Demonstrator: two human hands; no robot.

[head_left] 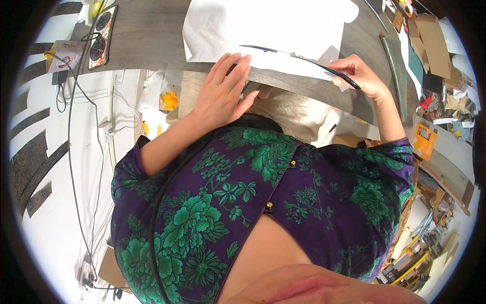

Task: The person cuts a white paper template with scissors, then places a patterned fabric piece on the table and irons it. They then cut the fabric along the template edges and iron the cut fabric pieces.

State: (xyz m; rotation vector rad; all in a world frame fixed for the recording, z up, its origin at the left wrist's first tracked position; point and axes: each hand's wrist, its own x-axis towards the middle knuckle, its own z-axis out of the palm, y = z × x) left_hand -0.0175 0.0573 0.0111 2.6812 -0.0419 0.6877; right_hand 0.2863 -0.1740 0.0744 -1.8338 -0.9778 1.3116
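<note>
A large sheet of white paper or thin cloth (263, 23) lies on the dark grey table, its near edge close to the table's front. My left hand (223, 91) rests at the sheet's near left edge, fingers stretched out and thumb apart. My right hand (359, 76) is closed at the near right edge. In it is a long, slim black-handled tool (329, 70) that looks like scissors seen edge-on. Its thin end points left across the sheet toward my left fingertips. A small gold bit sits near its middle. Whether its blades are apart cannot be made out.
A two-ring hot plate (101, 38) stands at the table's far left, with cables hanging beside it. A long dark strip (394, 76) lies on the right side. Beyond it are cardboard (433, 45) and piled scraps. A beige cloth (291, 111) hangs below the front edge.
</note>
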